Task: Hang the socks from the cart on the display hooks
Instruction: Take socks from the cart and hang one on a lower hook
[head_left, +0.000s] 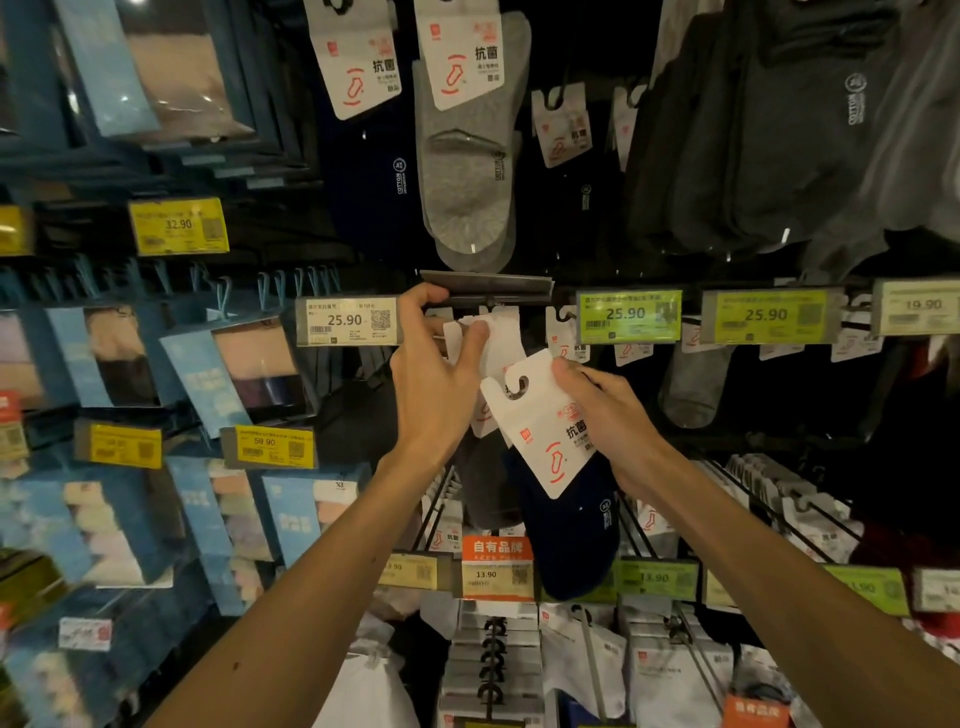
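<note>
My right hand (605, 415) pinches the white header card of a navy sock pack (550, 441), tilted, its hook hole just below the display hook (488, 299). The navy socks hang below the card. My left hand (436, 379) reaches up to that hook, thumb by the flipped-up grey label holder, fingers holding the white cards of the sock packs (493, 338) that hang there. The hook's tip is hidden behind my left hand. No cart is in view.
Price tags (627, 315) marked 25.90 line the hook row. Grey and dark socks (467, 171) hang above. Blue boxed packs (234, 374) fill the left wall. More hooks with white packs (493, 654) sit below, near a 13.90 tag.
</note>
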